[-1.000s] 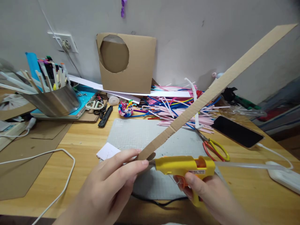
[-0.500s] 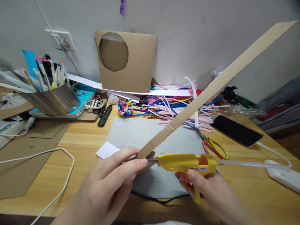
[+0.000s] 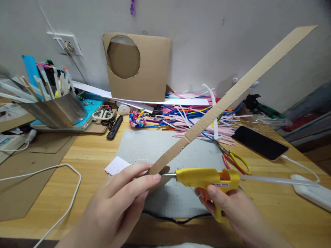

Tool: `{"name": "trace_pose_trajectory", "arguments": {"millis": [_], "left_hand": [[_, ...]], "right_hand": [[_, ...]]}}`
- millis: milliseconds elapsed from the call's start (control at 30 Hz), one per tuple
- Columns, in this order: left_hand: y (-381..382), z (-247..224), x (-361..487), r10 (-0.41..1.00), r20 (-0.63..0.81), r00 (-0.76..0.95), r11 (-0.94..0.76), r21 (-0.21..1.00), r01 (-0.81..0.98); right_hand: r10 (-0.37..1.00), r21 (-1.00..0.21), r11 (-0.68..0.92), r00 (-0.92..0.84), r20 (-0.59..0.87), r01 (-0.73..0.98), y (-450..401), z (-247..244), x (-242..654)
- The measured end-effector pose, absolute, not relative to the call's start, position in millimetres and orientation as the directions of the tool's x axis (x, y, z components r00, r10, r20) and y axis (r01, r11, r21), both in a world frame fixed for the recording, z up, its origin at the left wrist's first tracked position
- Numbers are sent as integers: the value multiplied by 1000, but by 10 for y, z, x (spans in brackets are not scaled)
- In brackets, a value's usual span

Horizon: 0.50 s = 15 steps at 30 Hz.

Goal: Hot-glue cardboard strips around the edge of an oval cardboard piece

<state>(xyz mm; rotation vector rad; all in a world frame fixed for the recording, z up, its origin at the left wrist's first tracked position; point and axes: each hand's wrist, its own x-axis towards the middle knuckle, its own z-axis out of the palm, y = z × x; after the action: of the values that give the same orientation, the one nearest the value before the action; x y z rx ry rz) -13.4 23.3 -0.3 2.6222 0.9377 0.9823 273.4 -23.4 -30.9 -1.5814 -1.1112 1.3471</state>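
My left hand [image 3: 121, 199] pinches the lower end of a long cardboard strip [image 3: 207, 119], which slants up to the right. Below that end a second, rounded piece of cardboard [image 3: 159, 184] shows partly behind my fingers; how the two meet is hidden. My right hand [image 3: 232, 203] is wrapped round the handle of a yellow hot glue gun [image 3: 198, 177], fingers at its orange trigger. The metal nozzle points left, close to my left fingertips and the strip's lower edge. A clear glue stick [image 3: 274, 180] sticks out of the gun's back.
A grey cutting mat [image 3: 144, 144] lies under my hands. Behind it are a pile of pipe cleaners [image 3: 181, 120] and a cardboard panel with a round hole [image 3: 155, 69]. Scissors [image 3: 238, 163] and a phone [image 3: 261, 143] lie right; a metal pen holder [image 3: 57, 112] stands left.
The glue gun's nozzle has drawn back slightly to the right from my left fingertips. The strip's upper end sits a little further left; the whole view has shifted slightly.
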Motion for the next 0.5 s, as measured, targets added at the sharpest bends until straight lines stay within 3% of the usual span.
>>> {"name": "trace_pose_trajectory", "arguments": {"millis": [500], "left_hand": [[237, 17, -129, 626, 520, 582, -779, 379, 500]], "right_hand": [[946, -935, -322, 76, -314, 149, -224, -369, 2774]]}}
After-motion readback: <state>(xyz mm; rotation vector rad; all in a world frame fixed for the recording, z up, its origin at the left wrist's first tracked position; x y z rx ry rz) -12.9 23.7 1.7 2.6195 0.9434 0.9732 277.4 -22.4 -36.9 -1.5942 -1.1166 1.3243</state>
